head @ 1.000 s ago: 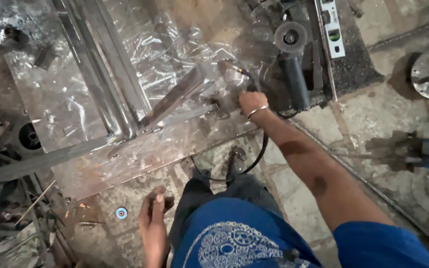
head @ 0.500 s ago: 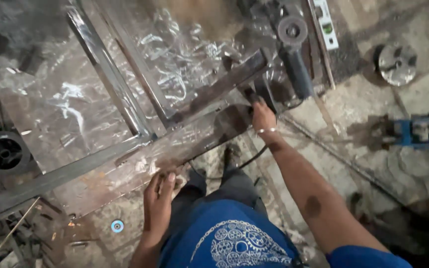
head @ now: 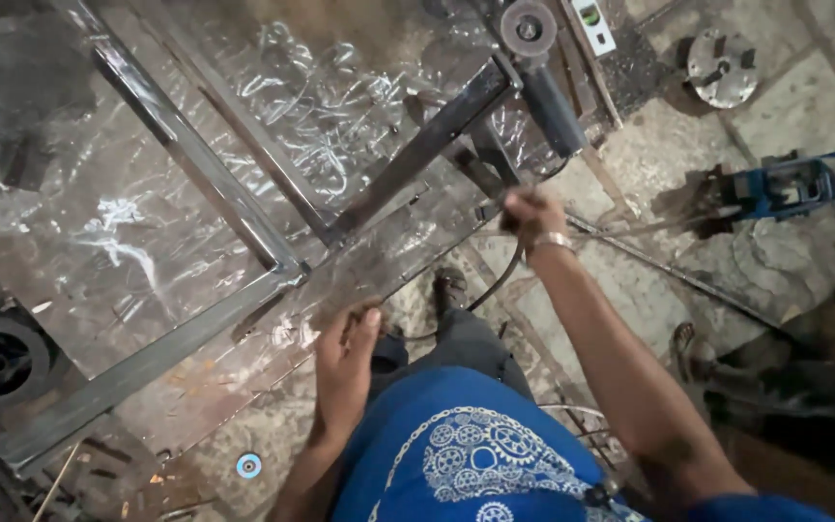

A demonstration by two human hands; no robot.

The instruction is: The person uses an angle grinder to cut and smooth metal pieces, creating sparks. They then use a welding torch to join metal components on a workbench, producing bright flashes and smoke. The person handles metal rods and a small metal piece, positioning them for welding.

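Across scratched steel bench: left hand newly lifted from knee, open grip flat on bench edge; right hand clenched around cable beside grinder.

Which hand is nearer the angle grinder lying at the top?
Right. The right hand is just below the angle grinder; the left hand rests on the table edge, farther away.

— What surrounds the work? I see a scratched steel bench reflecting light above a cracked stone floor.

— And on that floor? I note a round metal disc and a blue machine.
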